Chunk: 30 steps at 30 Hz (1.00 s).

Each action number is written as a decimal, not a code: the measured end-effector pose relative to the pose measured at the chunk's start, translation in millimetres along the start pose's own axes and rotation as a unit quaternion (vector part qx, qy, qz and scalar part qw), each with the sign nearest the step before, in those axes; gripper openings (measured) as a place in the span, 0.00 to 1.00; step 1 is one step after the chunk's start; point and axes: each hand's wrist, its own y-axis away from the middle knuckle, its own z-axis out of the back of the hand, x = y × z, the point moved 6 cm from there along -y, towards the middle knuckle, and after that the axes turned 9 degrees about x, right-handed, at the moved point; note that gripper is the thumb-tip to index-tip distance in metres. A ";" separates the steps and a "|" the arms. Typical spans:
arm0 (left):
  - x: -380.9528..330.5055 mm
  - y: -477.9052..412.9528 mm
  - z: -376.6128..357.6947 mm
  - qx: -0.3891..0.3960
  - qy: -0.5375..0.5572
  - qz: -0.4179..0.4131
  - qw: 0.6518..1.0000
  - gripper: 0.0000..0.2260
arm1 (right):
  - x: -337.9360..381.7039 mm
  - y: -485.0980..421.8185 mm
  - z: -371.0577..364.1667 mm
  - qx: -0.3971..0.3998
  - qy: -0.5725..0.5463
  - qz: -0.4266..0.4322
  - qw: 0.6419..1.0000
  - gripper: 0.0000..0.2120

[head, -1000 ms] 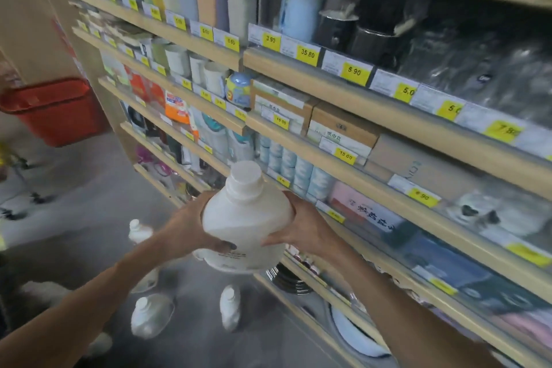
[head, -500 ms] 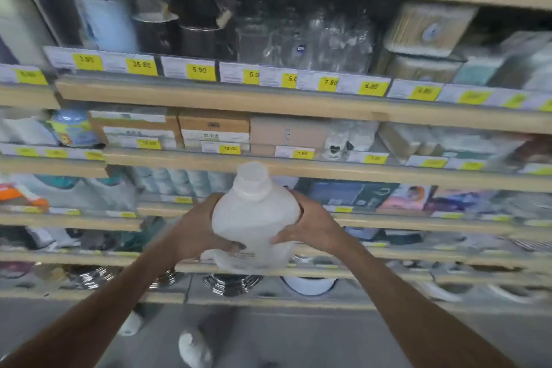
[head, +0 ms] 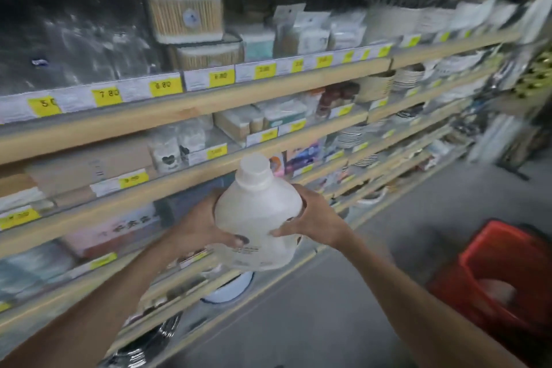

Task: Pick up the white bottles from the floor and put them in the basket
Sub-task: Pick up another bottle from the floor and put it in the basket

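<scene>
Head view: curling the left hand round the left flank of the large white round-shouldered plastic bottle, upright and held in the air in front of the long wooden shelving. Curling the right hand round the opposite flank, thumb pressing the front. Sitting low at far right, well apart from the bottle: red plastic basket, holding something pale and blurred. Probably risking a slip on the smooth walls while swinging right, clipping the basket rim while lowering, or tipping the basket by dropping instead of placing.

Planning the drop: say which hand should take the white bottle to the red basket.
Probably right. The red basket sits low on the person's right, nearer the right hand gripping the white bottle; the left hand grips its far side.
</scene>
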 end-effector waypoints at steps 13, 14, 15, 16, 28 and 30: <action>-86.6 -202.3 -126.2 0.176 -0.058 -0.081 0.979 0.46 | -115.1 70.4 164.6 -0.168 -0.064 -0.084 0.980 0.38; -90.9 -216.8 -134.6 0.186 -0.067 -0.085 0.977 0.48 | -123.5 75.6 173.7 -0.179 -0.072 -0.090 0.977 0.38; -94.8 -231.3 -143.3 0.196 -0.073 -0.086 0.974 0.48 | -131.8 80.1 182.4 -0.188 -0.074 -0.100 0.974 0.38; -99.8 -245.2 -152.4 0.207 -0.081 -0.088 0.971 0.49 | -139.1 84.0 190.9 -0.198 -0.076 -0.109 0.971 0.39; -181.7 -400.2 -267.1 0.377 -0.106 -0.164 0.905 0.46 | -210.5 131.8 286.1 -0.378 -0.089 -0.197 0.900 0.38; -199.4 -417.9 -288.2 0.397 -0.106 -0.181 0.893 0.46 | -222.0 141.3 302.1 -0.405 -0.096 -0.204 0.886 0.40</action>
